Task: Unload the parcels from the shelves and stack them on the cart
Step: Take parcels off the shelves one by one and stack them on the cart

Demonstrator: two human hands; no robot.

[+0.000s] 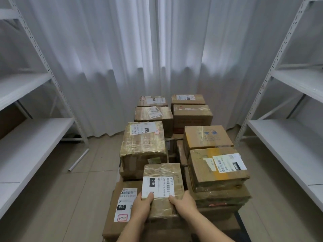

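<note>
A small taped cardboard parcel (163, 173) with a white "010" label lies on top of the stack at the near end of the cart. My left hand (141, 206) grips its near left corner, thumb on the label. My right hand (183, 202) grips its near right corner. Under it sits a larger flat box (122, 206) with a white label and a red-marked tag. The cart is loaded with several brown parcels in two rows, among them a tape-wrapped box (143, 144) and a box with yellow tape (216, 166). The cart's deck is hidden, apart from a dark edge (242, 224).
White metal shelves stand on both sides, the left shelving (26, 137) and the right shelving (288, 135), with bare boards in view. White curtains (157, 58) hang behind the cart. A loose metal tube (78, 159) lies on the tiled floor at the left.
</note>
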